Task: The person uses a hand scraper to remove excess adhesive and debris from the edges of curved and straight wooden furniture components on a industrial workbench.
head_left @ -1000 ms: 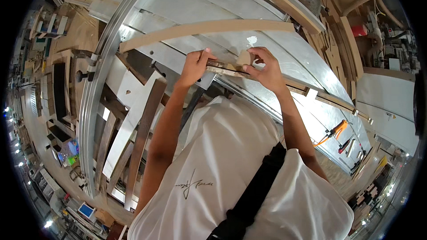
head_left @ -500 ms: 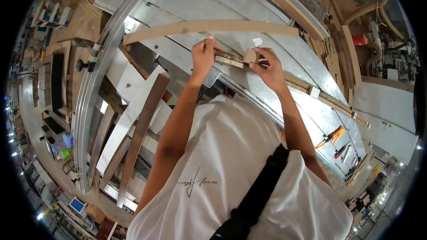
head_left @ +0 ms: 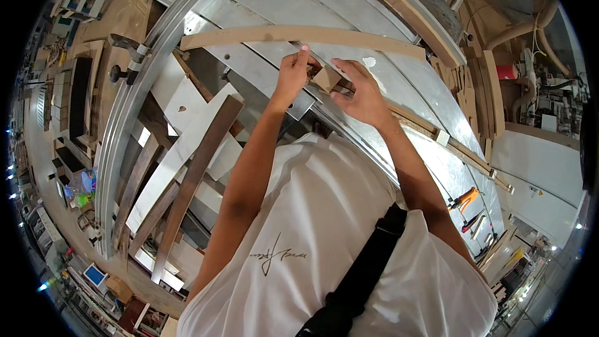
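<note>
On the metal bench, near its middle, the left hand pinches one end of a small wooden block. The right hand lies spread open beside the block, fingers touching it. A long wooden strip lies just beyond. Best to keep the block flat and steady, fingers low.

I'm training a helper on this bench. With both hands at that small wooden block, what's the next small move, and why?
Probably press the block down against the thin strip before letting go. The left hand pinches at its left edge, the right hand spreads beside it, and the block looks tilted, not yet flat. Whether it touches the strip is hard to tell.
</note>
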### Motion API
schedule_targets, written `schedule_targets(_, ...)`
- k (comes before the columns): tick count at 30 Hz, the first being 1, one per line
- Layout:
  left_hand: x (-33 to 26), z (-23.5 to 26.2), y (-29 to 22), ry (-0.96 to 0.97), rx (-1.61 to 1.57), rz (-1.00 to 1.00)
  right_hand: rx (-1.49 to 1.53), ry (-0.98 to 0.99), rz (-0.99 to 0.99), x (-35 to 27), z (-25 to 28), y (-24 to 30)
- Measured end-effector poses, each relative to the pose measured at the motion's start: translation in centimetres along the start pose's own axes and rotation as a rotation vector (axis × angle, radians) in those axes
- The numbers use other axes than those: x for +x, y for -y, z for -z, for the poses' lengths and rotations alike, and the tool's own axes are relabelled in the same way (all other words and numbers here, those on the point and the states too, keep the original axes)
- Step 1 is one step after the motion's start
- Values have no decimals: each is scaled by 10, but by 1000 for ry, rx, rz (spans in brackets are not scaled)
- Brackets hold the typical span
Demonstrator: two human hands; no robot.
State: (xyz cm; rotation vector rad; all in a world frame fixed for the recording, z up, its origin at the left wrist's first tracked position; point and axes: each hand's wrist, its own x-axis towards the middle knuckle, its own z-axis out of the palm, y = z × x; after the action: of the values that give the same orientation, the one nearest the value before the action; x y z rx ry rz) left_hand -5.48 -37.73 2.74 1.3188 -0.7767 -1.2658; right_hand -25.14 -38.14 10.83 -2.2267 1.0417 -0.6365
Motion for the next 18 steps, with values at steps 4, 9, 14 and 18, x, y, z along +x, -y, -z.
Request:
schedule_targets(4,-1,2,-7,22,37,40,-36,-60,-94,-3,-13,9)
schedule_targets(9,3,1,-1,-7,20,20,45,-112,-23,1,-25,-5)
schedule_targets(14,5,2,4,-3,74,4,30,-93,-27,0,-32,-14)
schedule_targets(18,4,1,5,10,45,-10,15,-98,16,-3,-37,-23)
